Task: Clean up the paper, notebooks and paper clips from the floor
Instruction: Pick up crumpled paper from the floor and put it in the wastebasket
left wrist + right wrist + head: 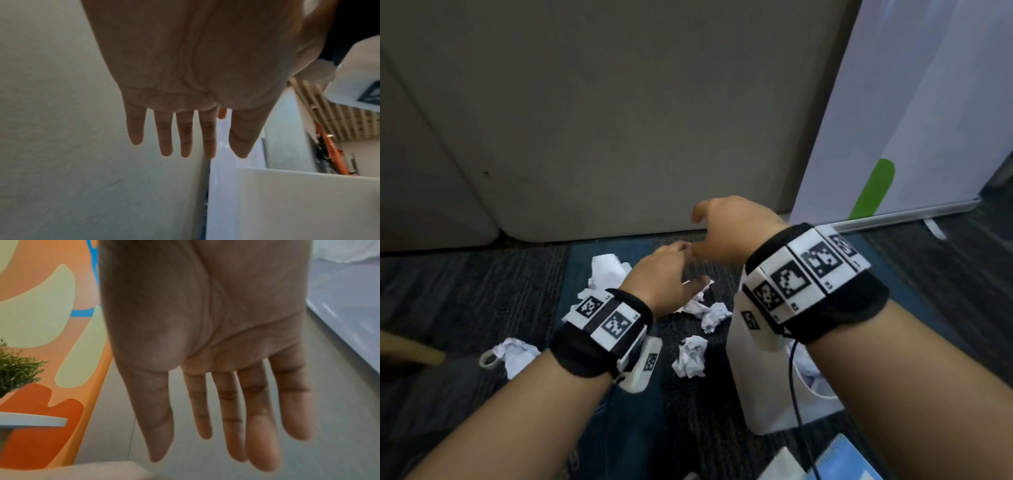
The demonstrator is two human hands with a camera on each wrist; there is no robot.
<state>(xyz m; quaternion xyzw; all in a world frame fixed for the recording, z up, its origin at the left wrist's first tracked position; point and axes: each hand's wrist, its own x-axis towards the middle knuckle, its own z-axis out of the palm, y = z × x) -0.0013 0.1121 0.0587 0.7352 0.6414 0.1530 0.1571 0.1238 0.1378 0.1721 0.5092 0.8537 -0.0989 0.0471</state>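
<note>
Several crumpled white paper balls lie on the dark carpet: one (607, 270) at the back, one (517, 353) at the left, one (690, 356) in the middle and one (714, 315) beside it. My left hand (667, 274) hovers over the back balls with straight fingers and holds nothing; its empty palm fills the left wrist view (185, 146). My right hand (729, 233) is raised just beyond it, open and empty too (226, 434). A white bin (767, 387) with paper inside stands under my right wrist. A blue notebook (849, 459) lies at the bottom right.
A grey panel (619, 120) closes off the back. A whiteboard with a green stripe (914, 120) leans at the right. A pale loop-shaped object (489, 359) lies beside the left paper ball. A wooden leg (410, 353) comes in from the left edge.
</note>
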